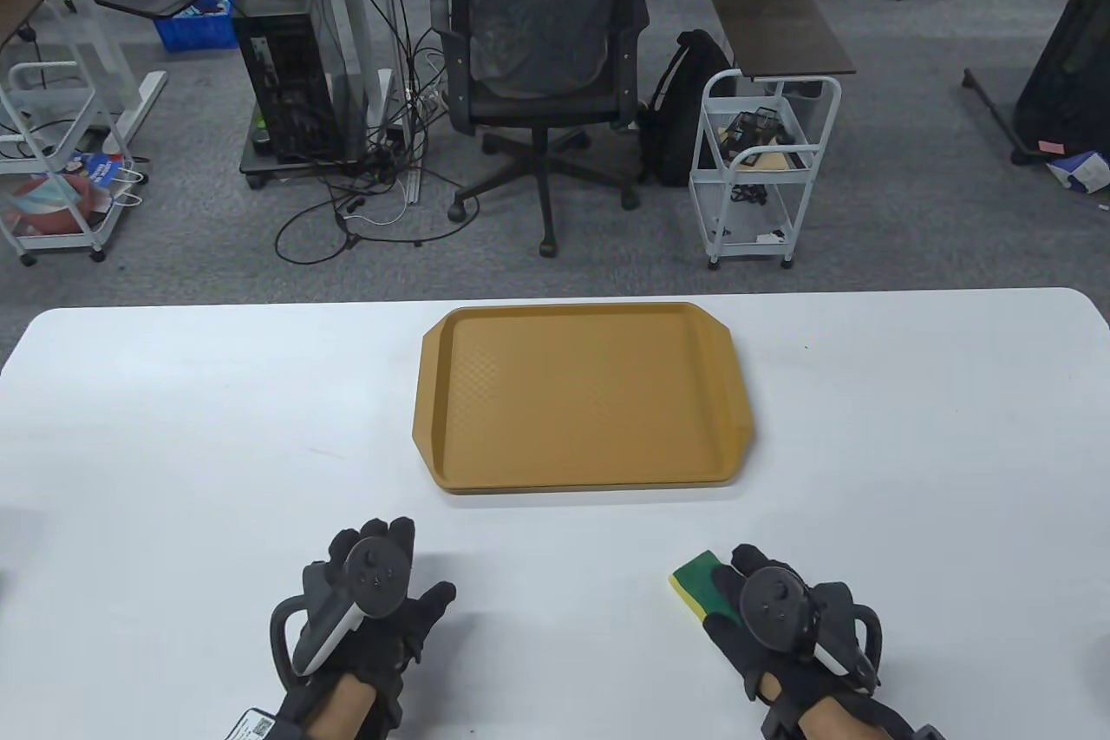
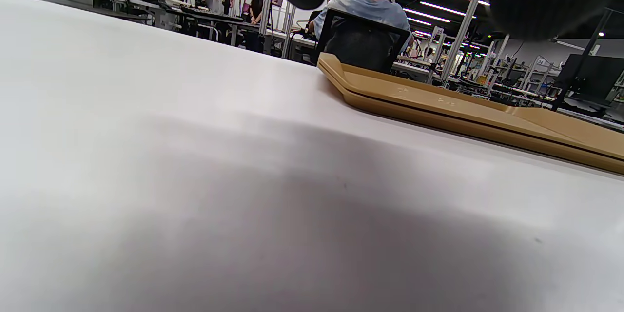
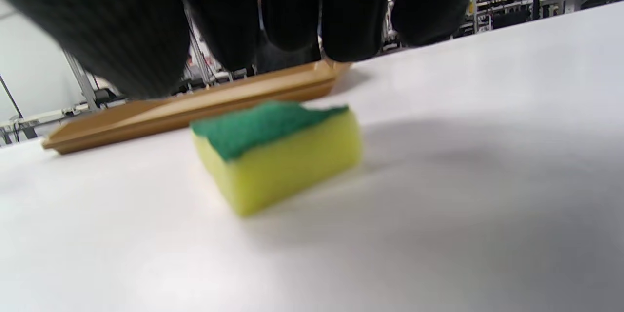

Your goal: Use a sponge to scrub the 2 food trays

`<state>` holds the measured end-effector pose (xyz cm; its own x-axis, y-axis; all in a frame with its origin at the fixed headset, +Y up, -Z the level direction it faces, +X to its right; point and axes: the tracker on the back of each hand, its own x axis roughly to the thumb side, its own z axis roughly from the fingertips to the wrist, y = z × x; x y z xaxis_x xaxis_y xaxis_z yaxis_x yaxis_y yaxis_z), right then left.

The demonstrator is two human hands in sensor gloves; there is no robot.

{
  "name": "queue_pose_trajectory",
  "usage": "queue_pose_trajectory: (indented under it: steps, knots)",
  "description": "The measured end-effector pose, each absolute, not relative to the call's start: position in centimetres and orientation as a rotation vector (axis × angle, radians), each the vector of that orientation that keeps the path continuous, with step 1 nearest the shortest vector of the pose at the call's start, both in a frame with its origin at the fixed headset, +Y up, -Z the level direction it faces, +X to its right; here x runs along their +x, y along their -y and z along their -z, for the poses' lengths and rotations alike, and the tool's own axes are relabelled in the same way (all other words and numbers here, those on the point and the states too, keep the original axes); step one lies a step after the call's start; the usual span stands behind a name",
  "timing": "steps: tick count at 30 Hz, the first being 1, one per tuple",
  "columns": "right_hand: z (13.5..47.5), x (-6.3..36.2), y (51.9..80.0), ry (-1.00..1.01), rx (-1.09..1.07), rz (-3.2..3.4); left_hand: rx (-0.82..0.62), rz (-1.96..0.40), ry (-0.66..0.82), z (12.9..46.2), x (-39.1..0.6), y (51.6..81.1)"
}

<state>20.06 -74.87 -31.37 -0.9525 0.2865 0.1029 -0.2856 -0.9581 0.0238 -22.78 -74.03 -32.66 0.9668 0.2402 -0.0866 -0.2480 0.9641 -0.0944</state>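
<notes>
Two tan food trays (image 1: 583, 397) lie stacked, one nested on the other, at centre frame in the table view on the white table (image 1: 173, 428). The sponge (image 1: 701, 582), green face up over yellow, lies flat at lower right. My right hand (image 1: 785, 614) hovers over its near end, fingers loose and apart, gripping nothing. My left hand (image 1: 368, 601) sits lower left, fingers relaxed, empty, well apart from the trays.

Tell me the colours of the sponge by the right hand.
Rectangular sponge: green scouring top, yellow foam body; clearest in the right wrist view.
</notes>
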Motion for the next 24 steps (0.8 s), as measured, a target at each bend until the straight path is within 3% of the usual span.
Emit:
queue_pose_trajectory:
  steps: [5,9,24]
  knots:
    - [30.0,21.1,72.4,0.212,0.143,-2.769,-0.104,-0.255,-0.073,32.7,-22.9,74.0]
    - [29.4,22.1,71.4,0.274,0.119,-2.751,-0.092,-0.238,-0.066,32.9,-22.9,74.0]
    - [29.1,22.2,71.6,0.203,0.143,-2.801,-0.081,-0.275,-0.040,33.0,-24.1,73.6]
